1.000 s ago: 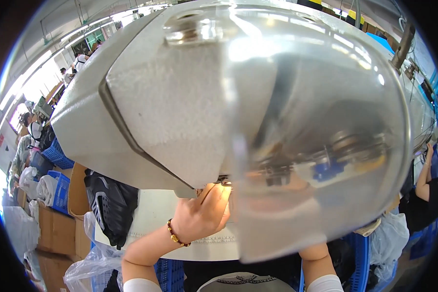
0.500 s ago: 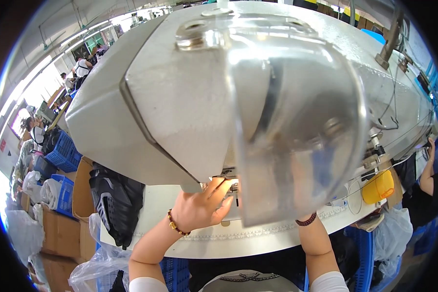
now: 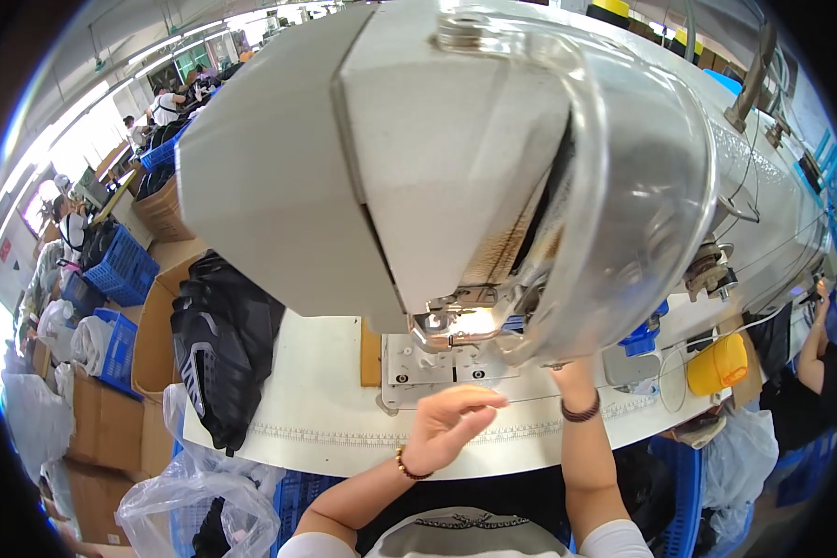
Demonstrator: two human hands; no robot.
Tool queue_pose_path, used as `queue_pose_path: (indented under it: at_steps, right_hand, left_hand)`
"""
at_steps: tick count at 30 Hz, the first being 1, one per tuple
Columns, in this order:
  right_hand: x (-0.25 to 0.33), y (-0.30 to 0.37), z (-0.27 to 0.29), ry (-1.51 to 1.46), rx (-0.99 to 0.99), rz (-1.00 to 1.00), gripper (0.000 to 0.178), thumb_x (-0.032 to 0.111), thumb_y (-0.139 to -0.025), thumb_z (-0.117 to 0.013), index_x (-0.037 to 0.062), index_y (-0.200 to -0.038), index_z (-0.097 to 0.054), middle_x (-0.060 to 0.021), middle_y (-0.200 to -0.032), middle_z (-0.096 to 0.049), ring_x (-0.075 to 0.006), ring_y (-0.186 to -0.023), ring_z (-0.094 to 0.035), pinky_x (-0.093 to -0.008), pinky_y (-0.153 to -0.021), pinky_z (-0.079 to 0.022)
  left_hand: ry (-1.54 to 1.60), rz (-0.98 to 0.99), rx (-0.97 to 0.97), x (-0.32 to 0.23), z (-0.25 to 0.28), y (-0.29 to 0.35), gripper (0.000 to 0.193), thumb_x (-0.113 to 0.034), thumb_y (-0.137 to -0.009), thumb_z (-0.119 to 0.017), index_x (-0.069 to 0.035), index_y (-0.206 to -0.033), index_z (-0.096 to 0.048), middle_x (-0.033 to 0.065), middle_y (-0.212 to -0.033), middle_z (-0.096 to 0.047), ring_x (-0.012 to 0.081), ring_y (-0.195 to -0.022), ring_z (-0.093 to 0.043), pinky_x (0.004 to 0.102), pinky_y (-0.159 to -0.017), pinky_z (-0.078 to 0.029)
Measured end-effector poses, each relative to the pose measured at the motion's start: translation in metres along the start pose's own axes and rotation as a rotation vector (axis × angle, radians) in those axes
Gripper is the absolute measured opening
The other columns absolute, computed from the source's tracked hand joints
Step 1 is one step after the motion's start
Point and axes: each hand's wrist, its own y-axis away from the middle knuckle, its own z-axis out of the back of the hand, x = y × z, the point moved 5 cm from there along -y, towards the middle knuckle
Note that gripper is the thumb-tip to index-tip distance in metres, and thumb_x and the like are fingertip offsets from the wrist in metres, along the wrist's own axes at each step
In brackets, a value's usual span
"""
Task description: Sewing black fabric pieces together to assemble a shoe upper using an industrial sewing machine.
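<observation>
A large pale grey sewing machine (image 3: 418, 130) fills the upper middle of the view. A curved clear plastic guard (image 3: 642, 214) hangs over its right side. Beneath the machine head, a light shines on the presser foot (image 3: 451, 337) above the metal bed plate (image 3: 423, 372). My left hand (image 3: 446, 423), a beaded bracelet at its wrist, hovers just in front of that plate, empty, thumb apart from the stretched fingers. To its right, my right hand (image 3: 575, 374) reaches up behind the guard's lower edge. Its fingers are hidden there, so whatever it touches cannot be seen.
A black bag-like item (image 3: 219, 344) lies at the table's left end. On the right are a blue object (image 3: 644, 337) and a yellow container (image 3: 716, 365). Cardboard boxes (image 3: 107, 432) and blue crates (image 3: 121, 279) stand left. Another person's arm (image 3: 814, 344) shows at far right.
My left hand has drawn back from under the machine head toward the table's front edge. The view has shifted, so the presser foot and bed plate now show. My right hand stays behind the guard.
</observation>
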Motion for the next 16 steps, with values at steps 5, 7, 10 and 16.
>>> queue_pose_path:
  at_steps: [5,7,10,16]
  right_hand:
    - [0.013,0.023,0.092,-0.019,-0.189,-0.189,0.016,-0.013,-0.074,-0.054,-0.0064,-0.084,-0.065,-0.0180,-0.092,-0.068,-0.0352,-0.100,-0.063,-0.0408,-0.091,-0.046]
    - [0.028,0.045,0.123,0.015,-0.299,-0.200,0.016,-0.014,-0.074,-0.054,-0.0054,-0.080,-0.065,-0.0186,-0.088,-0.068,-0.0358,-0.095,-0.065,-0.0452,-0.091,-0.046]
    - [0.032,0.070,0.143,-0.218,-0.331,-0.181,0.016,-0.014,-0.073,-0.054,-0.0039,-0.079,-0.065,-0.0186,-0.088,-0.068,-0.0373,-0.095,-0.064,-0.0476,-0.093,-0.045]
    - [0.010,0.111,0.102,-0.587,-0.290,-0.532,0.019,-0.009,-0.072,-0.057,0.0005,-0.084,-0.068,-0.0194,-0.094,-0.068,-0.0372,-0.102,-0.061,-0.0523,-0.097,-0.041]
  left_hand:
    - [0.923,0.357,0.317,0.054,-0.062,-0.006,0.076,-0.053,-0.088,-0.048,-0.001,-0.140,-0.028,0.0139,-0.140,-0.038,0.0257,-0.131,-0.033,0.0381,-0.107,-0.027]
    - [1.192,0.337,0.465,0.063,-0.090,-0.018,0.086,-0.061,-0.086,-0.045,-0.003,-0.144,-0.020,0.0123,-0.146,-0.029,0.0254,-0.136,-0.026,0.0401,-0.111,-0.021]
    - [1.500,0.275,0.477,0.059,-0.111,-0.026,0.081,-0.061,-0.086,-0.046,-0.007,-0.143,-0.026,0.0075,-0.146,-0.031,0.0239,-0.135,-0.027,0.0423,-0.112,-0.018]
    - [1.163,0.226,-0.060,0.008,-0.049,-0.009,0.061,-0.043,-0.092,-0.049,-0.009,-0.139,-0.032,0.0086,-0.141,-0.040,0.0199,-0.132,-0.035,0.0405,-0.112,-0.022]
